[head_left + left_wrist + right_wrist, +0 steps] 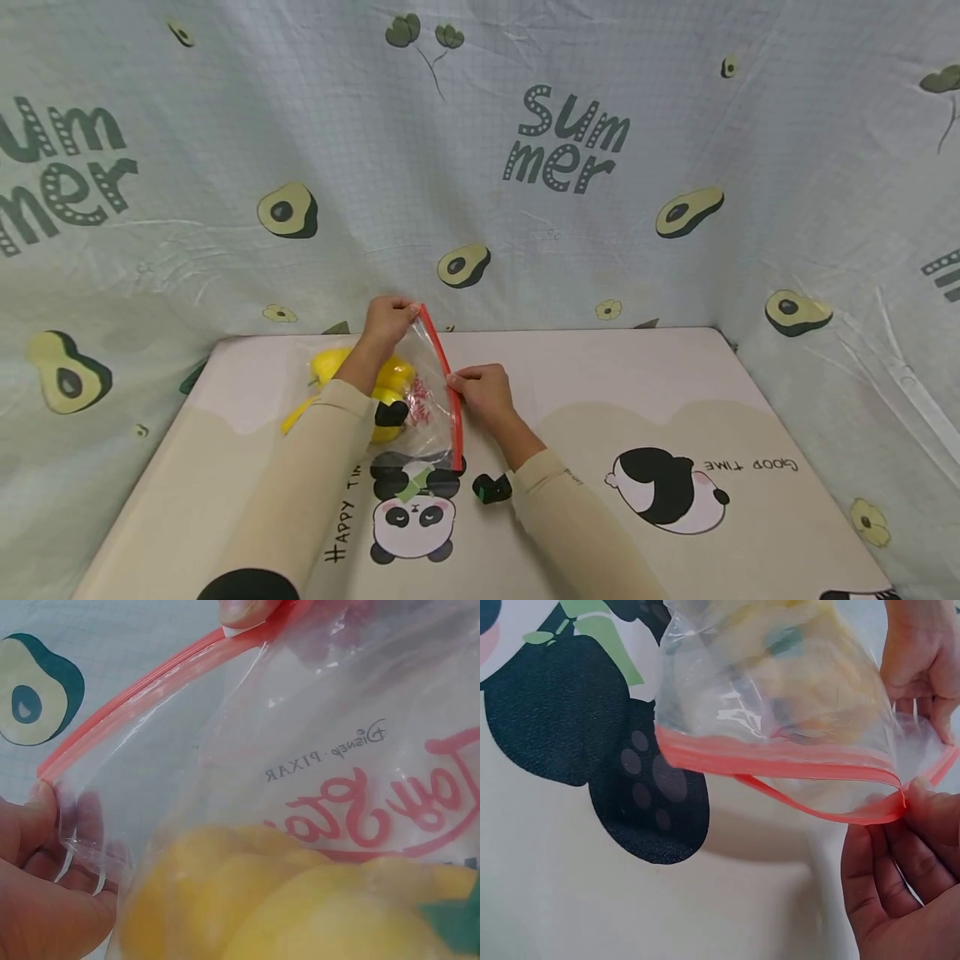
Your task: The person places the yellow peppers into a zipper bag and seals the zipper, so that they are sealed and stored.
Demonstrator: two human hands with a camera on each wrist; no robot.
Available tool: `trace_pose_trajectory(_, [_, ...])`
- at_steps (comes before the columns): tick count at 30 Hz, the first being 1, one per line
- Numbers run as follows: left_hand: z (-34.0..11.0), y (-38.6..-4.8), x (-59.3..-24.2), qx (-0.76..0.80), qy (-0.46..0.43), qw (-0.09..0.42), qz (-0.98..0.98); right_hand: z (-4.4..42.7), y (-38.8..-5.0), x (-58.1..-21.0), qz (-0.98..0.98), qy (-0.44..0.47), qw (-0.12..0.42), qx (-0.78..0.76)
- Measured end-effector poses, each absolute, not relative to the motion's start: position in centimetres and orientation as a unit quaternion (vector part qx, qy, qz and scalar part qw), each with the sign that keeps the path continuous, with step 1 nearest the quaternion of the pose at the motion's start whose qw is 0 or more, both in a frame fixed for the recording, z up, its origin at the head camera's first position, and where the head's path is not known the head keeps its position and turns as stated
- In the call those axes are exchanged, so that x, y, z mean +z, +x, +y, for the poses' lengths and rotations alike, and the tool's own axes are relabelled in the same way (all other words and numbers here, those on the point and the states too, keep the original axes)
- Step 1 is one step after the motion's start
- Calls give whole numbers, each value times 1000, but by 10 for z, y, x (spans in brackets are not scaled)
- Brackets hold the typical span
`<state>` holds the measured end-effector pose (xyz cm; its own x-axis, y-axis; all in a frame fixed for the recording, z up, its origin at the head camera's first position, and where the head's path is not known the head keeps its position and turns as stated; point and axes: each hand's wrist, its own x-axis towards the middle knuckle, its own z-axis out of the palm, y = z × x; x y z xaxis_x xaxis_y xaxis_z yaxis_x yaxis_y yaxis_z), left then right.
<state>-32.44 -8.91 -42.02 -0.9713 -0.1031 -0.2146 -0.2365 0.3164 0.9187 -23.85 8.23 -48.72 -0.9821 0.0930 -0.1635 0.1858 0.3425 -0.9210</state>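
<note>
A clear zip bag (431, 433) with a red zip strip (437, 337) lies on the table, printed with red lettering. Several yellow, rounded things (330, 364) that look like peppers fill its lower part; plastic blurs their details. My left hand (386, 322) pinches the far end of the red strip. Partway along the same strip, my right hand (483, 392) pinches it between thumb and fingers. In the right wrist view, the two red edges (802, 806) stand apart on the near side of the right thumb, leaving a gap. Beyond that thumb, the left hand (922, 667) holds the other end.
The table (570, 375) has a pale cover with printed pandas and words. A patterned cloth (360, 150) hangs behind it and at both sides. Small black pieces (491, 489) show by the sleeves.
</note>
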Motion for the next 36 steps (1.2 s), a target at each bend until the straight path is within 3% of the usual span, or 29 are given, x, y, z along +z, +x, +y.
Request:
trace_pose_trajectory(19, [-107, -326, -411, 525, -36, 99, 844, 93, -236, -491, 807, 68, 62, -584])
trace_pose_trajectory(36, [-104, -328, -413, 526, -9, 73, 848, 96, -233, -489, 811, 61, 76, -577])
